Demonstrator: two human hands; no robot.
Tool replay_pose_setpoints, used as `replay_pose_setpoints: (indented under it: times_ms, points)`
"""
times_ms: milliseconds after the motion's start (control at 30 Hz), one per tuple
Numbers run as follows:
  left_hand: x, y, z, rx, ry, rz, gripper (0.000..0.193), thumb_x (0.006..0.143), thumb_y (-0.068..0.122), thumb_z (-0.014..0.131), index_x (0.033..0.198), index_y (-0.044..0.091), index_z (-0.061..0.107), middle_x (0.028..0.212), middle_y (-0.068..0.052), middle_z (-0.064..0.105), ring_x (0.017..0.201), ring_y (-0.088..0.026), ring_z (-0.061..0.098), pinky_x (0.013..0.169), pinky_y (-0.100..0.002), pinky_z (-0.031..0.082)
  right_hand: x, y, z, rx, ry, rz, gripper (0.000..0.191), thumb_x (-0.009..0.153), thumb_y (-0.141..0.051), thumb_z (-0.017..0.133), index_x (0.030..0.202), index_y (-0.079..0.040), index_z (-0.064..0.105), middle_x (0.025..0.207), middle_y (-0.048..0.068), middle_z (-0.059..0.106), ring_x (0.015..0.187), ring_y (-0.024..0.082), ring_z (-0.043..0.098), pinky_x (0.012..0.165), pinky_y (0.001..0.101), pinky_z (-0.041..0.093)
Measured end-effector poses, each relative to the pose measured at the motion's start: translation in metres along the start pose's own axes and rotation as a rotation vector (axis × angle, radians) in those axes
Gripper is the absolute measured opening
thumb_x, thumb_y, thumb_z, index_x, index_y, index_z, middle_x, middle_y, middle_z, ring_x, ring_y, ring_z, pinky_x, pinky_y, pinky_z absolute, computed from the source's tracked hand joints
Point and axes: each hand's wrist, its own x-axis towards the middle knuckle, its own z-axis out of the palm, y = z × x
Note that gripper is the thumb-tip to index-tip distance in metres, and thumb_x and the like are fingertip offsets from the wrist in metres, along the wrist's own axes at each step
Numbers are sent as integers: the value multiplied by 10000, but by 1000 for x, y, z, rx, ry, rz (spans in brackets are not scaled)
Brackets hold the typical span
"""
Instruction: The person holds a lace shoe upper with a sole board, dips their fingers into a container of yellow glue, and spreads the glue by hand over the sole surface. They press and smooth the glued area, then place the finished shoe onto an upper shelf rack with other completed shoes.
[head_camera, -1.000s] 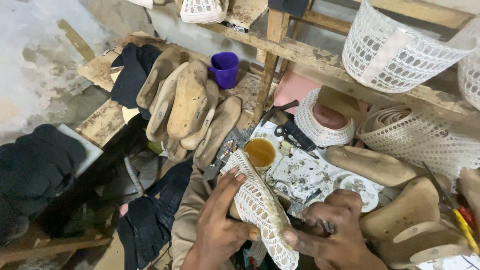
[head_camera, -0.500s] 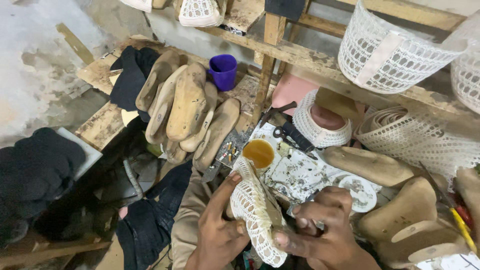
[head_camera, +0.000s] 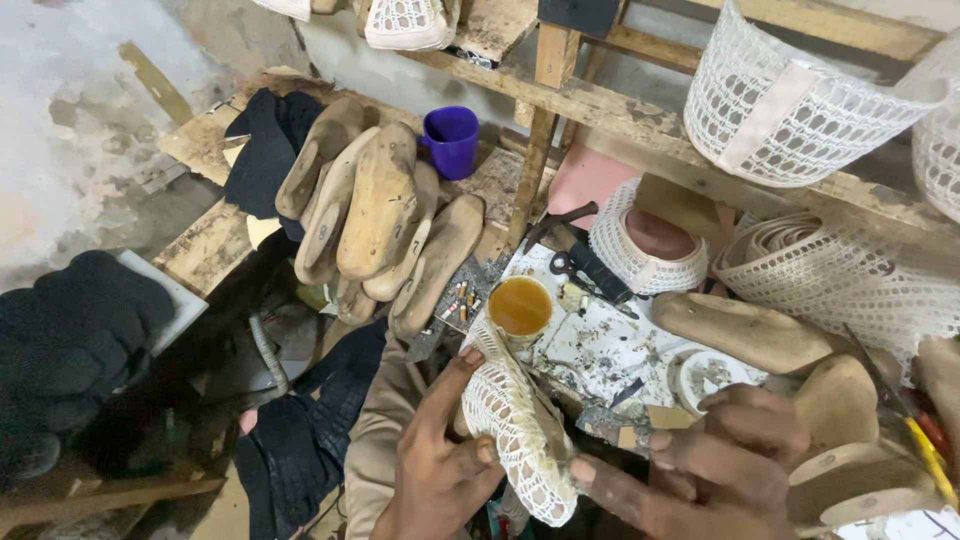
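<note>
A white lace-mesh shoe upper, stretched over a wooden form, is held between both my hands low in the middle of the head view. My left hand grips its left side, fingers up along the mesh and thumb pressed on it. My right hand holds the lower right end, thumb on the mesh. Just beyond the upper's far tip stands a small round tin of amber glue.
Several wooden shoe lasts lean in a pile at centre left, with more lasts at right. A purple cup, black scissors, white mesh baskets on a wooden shelf, rolled mesh and dark cloth surround the spattered work board.
The mesh upper has been turned and tilted in my hands, its tip now closer to the glue tin. My right hand has shifted right and lower along it.
</note>
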Motion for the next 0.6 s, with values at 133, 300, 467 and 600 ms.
replay_pose_setpoints:
  times_ms: [133, 300, 467, 600]
  points:
    - [-1, 2, -1, -10, -16, 19, 1018, 791, 19, 837, 1511, 557, 361, 1479, -250, 518, 1371, -474, 583, 1116, -501, 532, -49, -3, 13, 36, -54, 60, 476, 778, -259, 875, 1185, -438, 705, 1068, -54, 485, 887, 158, 453, 874, 419, 362]
    - [-1, 3, 0, -49, 0, 30, 969, 814, 30, 853, 1504, 526, 387, 1510, -247, 506, 1384, -457, 596, 1117, -481, 550, -76, 2, 15, -22, -106, 25, 584, 750, -121, 775, 1225, -450, 691, 1084, -47, 494, 962, 205, 418, 925, 414, 363]
    - [-5, 9, 1, 11, -89, -93, 722, 754, 101, 892, 1364, 351, 595, 1480, -276, 516, 1310, -427, 644, 1005, -413, 607, -53, 3, 12, -25, -85, -10, 586, 703, -178, 805, 1224, -430, 715, 1068, -73, 511, 942, 178, 417, 876, 398, 353]
    - [-9, 12, 7, -79, 1, -147, 720, 778, 136, 917, 1399, 290, 587, 1469, -265, 524, 1277, -371, 685, 1003, -397, 613, -50, 3, 13, 14, -116, 41, 578, 711, -168, 805, 1225, -419, 714, 1095, -83, 518, 956, 187, 401, 862, 370, 339]
